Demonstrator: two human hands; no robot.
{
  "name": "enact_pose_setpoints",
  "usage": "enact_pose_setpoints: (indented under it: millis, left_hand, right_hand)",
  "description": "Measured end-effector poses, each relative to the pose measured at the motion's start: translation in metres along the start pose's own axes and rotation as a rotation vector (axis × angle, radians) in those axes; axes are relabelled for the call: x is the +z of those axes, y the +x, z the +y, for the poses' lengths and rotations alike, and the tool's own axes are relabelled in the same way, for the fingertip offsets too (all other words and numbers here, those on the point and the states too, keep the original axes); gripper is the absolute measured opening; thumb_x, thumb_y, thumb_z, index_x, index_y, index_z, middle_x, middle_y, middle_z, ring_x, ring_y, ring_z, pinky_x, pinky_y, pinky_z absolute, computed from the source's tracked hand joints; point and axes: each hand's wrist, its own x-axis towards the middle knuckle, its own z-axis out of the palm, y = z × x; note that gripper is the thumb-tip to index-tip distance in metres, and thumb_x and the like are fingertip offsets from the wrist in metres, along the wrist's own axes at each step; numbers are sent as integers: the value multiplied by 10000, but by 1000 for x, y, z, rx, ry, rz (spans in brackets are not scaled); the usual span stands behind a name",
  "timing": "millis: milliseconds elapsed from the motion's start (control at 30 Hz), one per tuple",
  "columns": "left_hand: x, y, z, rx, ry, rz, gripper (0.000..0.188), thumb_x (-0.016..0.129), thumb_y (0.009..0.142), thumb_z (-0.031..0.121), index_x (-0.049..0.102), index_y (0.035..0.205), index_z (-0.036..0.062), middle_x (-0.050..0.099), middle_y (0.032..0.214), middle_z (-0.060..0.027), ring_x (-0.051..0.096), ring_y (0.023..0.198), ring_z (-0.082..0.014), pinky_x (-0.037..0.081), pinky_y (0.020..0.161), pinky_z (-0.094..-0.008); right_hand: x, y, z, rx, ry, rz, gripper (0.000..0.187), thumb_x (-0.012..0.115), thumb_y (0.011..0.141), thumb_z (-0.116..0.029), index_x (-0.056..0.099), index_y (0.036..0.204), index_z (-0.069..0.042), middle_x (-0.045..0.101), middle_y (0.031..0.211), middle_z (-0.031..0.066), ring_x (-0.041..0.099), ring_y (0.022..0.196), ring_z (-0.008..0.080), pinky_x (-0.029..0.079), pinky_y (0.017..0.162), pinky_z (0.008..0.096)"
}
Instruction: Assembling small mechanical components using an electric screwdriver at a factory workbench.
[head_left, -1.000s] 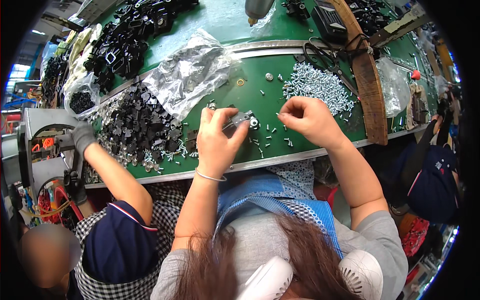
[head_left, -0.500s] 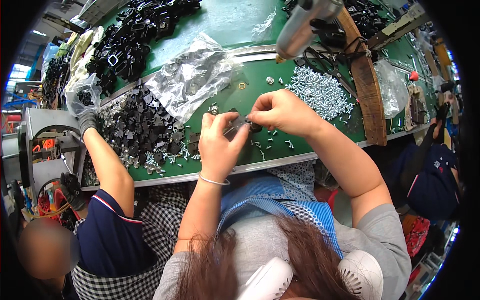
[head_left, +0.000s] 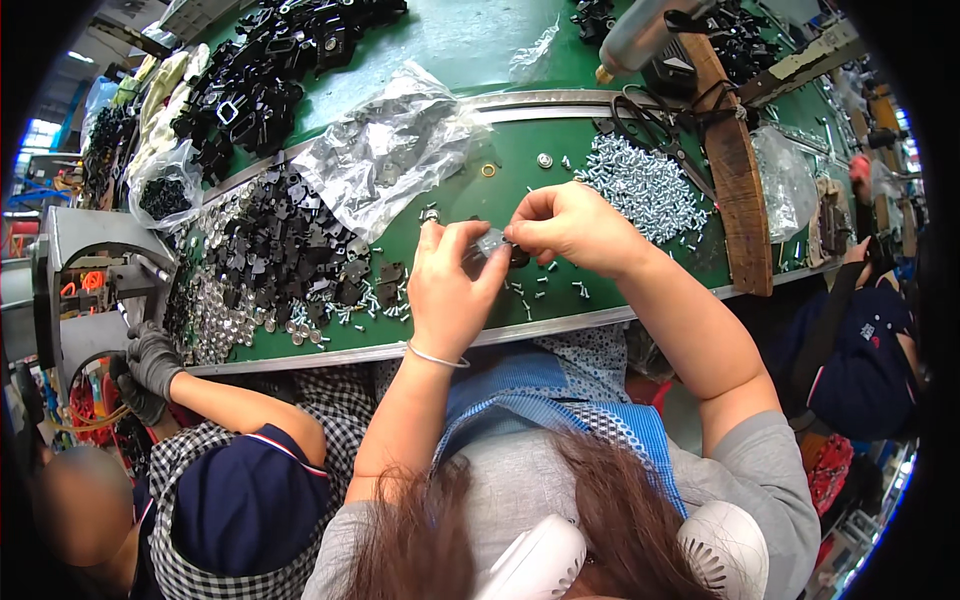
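Observation:
My left hand (head_left: 448, 282) grips a small grey-black metal part (head_left: 490, 241) between thumb and fingers, just above the near side of the green bench. Close against the part's right end, my right hand (head_left: 572, 232) has thumb and forefinger pinched together. Whatever sits in that pinch is too small to make out. Behind my left fingers stands a small silvery round piece (head_left: 430, 214). A brass-coloured ring (head_left: 489, 170) and a round metal piece (head_left: 545, 160) lie beyond my hands.
Silver screws (head_left: 645, 185) are heaped right, beside scissors (head_left: 665, 140) and a wooden board (head_left: 738, 170). A powered driver (head_left: 640, 38) hangs above. Left lie black plates (head_left: 290, 235) and a plastic bag (head_left: 390, 140). A co-worker's gloved hand (head_left: 155, 362) is by a machine (head_left: 95, 250).
The part in my left hand has turned slightly and shows a lighter face. The co-worker's gloved hand has drawn back toward the machine. The driver appears farther up and right.

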Motion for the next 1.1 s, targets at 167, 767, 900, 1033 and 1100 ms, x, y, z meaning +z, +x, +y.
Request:
enact_pose_setpoints:
  millis: [167,767,900,1033,1100]
  left_hand:
    - [1,2,-6,180,178,52,262,730,755,147,656,981,36,561,878,-105,579,793,-229,490,704,-328]
    - [-1,3,-2,88,37,-32,247,722,760,157,663,981,64,567,854,-119,569,795,-274,483,710,-345]
    - [4,11,-10,162,54,13,237,723,746,163,660,958,78,546,846,-104,555,792,-273,470,700,-366]
    - [5,15,-13,189,41,11,234,726,736,165,658,945,85,533,836,-97,549,790,-272,464,696,-376]
    - [4,17,-12,193,31,3,234,726,735,165,658,944,85,532,833,-97,549,790,-273,464,697,-377]
  right_hand:
    - [1,-1,-3,-3,28,17,218,668,830,-212,652,823,5,635,745,28,569,625,80,476,572,222]
    - [0,3,-3,53,-26,-50,223,664,833,-209,600,912,-10,603,781,34,581,625,105,502,559,238]
    - [5,8,3,21,97,-35,242,666,836,-206,582,965,-19,589,825,38,584,637,110,516,557,242]
    - [4,12,4,35,202,-36,229,663,845,-208,584,951,-21,579,821,36,572,643,102,526,554,252]
    - [5,13,9,23,234,-26,231,664,845,-208,583,955,-21,580,823,36,566,645,99,526,553,255]
